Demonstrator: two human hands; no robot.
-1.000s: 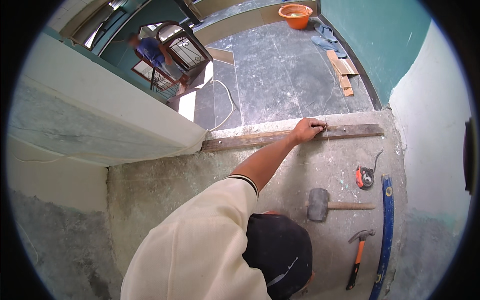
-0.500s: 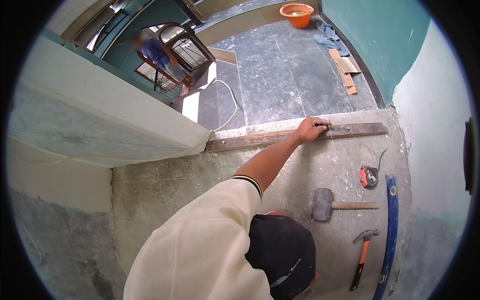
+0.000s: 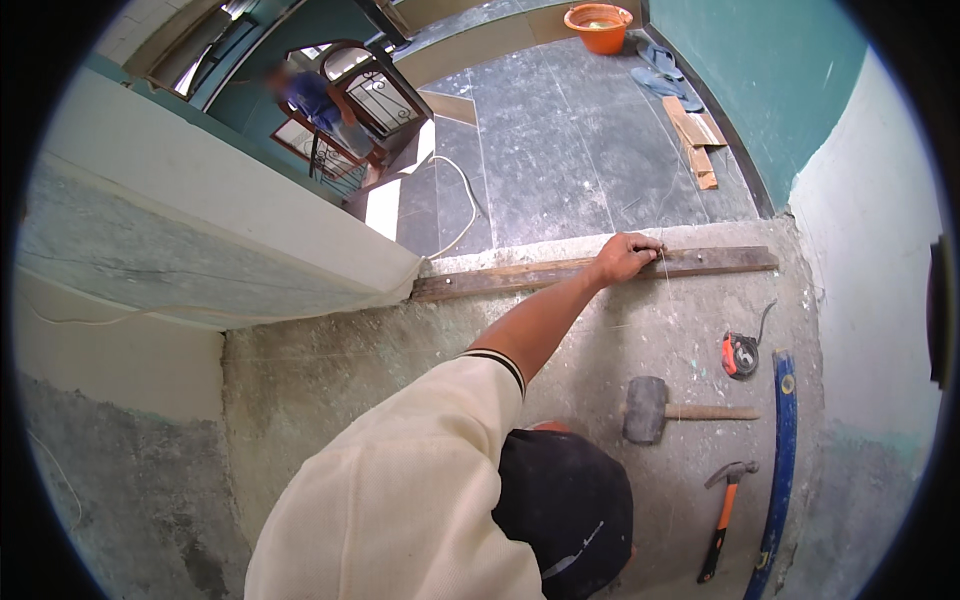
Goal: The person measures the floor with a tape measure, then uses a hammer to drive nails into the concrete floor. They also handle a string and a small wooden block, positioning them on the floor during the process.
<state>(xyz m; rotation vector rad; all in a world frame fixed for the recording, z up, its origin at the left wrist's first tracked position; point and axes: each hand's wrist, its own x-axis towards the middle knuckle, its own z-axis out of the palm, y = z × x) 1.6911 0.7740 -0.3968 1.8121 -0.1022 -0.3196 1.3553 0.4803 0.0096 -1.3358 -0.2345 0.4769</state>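
My left hand (image 3: 626, 257) reaches out over a long brown wooden batten (image 3: 530, 276) lying on the rough concrete floor. Its thumb and fingers are pinched together near the batten's right part, on a thin string (image 3: 667, 285) that passes over the wood there. A nail head (image 3: 700, 257) shows just right of the fingers. The pinched fingertips are small, and exactly how they grip is hard to see. My right hand does not show. My cream sleeve (image 3: 400, 480) and dark-clothed knee (image 3: 565, 510) fill the lower middle.
Right of my knee lie a rubber mallet (image 3: 646, 411), a claw hammer (image 3: 725, 520), a tape measure (image 3: 740, 355) and a blue spirit level (image 3: 781, 450). Beyond are wood pieces (image 3: 695, 145), sandals (image 3: 662, 75), an orange bucket (image 3: 598, 30) and a white cable (image 3: 470, 195). Another person (image 3: 320, 110) is far left.
The view has shifted very slightly. My left hand stays pinched at the same spot on the batten, and the tools have not moved.
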